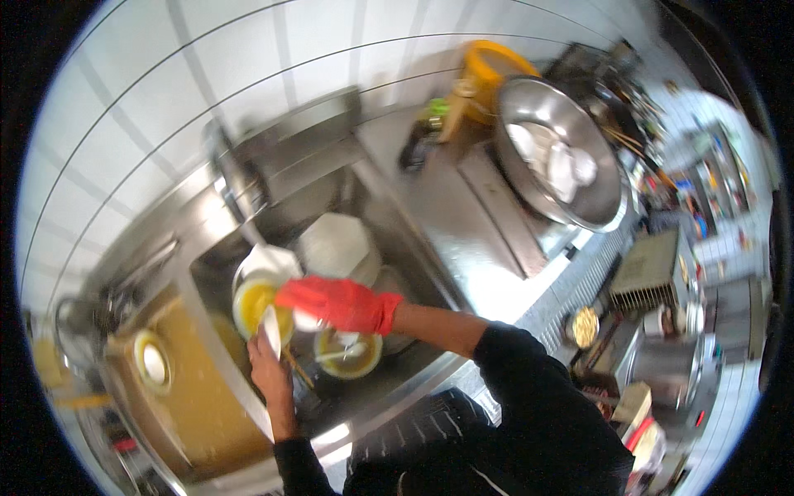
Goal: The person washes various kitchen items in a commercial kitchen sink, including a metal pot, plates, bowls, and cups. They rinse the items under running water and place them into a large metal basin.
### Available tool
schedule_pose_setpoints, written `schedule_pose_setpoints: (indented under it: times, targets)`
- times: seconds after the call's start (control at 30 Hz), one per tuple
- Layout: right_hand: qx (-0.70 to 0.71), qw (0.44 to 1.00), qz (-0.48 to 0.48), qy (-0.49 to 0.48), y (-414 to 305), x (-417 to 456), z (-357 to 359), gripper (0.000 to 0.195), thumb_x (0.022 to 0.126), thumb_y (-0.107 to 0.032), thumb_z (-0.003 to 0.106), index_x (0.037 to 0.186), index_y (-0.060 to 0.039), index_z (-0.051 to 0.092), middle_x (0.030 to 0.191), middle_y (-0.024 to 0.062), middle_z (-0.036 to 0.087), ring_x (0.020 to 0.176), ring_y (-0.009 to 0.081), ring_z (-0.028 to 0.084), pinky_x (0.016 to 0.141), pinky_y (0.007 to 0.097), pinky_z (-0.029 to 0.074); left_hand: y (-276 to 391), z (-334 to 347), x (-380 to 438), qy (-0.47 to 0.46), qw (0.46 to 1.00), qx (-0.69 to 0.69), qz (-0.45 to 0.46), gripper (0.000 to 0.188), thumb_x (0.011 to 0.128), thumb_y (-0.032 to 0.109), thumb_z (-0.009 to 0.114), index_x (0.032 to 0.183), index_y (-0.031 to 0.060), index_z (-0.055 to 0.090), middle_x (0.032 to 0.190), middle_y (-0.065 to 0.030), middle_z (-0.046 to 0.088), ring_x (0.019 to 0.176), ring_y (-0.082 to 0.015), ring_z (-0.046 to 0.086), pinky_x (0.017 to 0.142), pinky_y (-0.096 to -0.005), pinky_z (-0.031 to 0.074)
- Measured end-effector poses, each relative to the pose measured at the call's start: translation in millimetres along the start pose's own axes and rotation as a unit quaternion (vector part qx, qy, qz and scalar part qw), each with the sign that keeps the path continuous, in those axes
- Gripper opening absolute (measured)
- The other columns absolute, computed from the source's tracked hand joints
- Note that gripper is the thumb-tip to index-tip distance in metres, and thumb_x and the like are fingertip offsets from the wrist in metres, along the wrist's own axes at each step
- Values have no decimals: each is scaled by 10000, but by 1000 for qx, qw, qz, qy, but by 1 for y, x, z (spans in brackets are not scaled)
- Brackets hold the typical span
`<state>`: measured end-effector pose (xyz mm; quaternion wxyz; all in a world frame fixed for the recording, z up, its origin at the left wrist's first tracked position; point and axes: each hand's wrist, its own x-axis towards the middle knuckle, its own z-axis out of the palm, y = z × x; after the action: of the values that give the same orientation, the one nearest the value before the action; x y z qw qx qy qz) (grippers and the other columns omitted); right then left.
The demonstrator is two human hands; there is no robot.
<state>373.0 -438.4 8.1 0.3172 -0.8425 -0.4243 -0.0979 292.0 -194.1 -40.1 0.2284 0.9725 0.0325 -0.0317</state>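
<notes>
My left hand (271, 375) is bare and grips a small white dish (271, 330), seen nearly edge-on. My right hand (341, 304) wears a red rubber glove and reaches across a steel sink basin (409, 260); motion blur hides whether its fingers hold anything. Just beyond the dish, a white bowl with yellow liquid (248, 307) sits partly behind both hands. Below the glove is another bowl (366, 366), with brownish liquid and a white spoon (347, 353) in it. A white octagonal plate (338, 245) lies farther back in the basin.
At left, a second basin holds cloudy brown water (205, 384) and a floating bowl (152, 363). A faucet (232, 180) stands behind the sink. On the right counter are a large steel bowl (595, 192) with white dishware and a yellow bucket (484, 68).
</notes>
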Motion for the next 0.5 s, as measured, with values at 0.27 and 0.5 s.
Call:
schedule_pose_setpoints:
  times: [0.27, 0.5]
  targets:
    - [11, 949, 215, 230, 4, -58, -141, 623, 824, 8, 542, 1428, -105, 441, 1355, 137, 548, 1210, 303, 550, 994, 366, 452, 119, -9, 24, 57, 946, -227, 223, 713, 763, -95, 473, 1446, 74, 357, 1352, -217, 474, 1190, -411, 520, 1012, -417, 417]
    - [-371, 790, 378, 309, 24, -152, -320, 515, 885, -30, 520, 1385, -153, 518, 1234, 132, 632, 1056, 314, 619, 914, 372, 488, 322, -49, 72, 102, 835, -190, 506, 692, 763, -55, 514, 1427, 91, 385, 1427, -178, 423, 1231, -394, 504, 988, -438, 479]
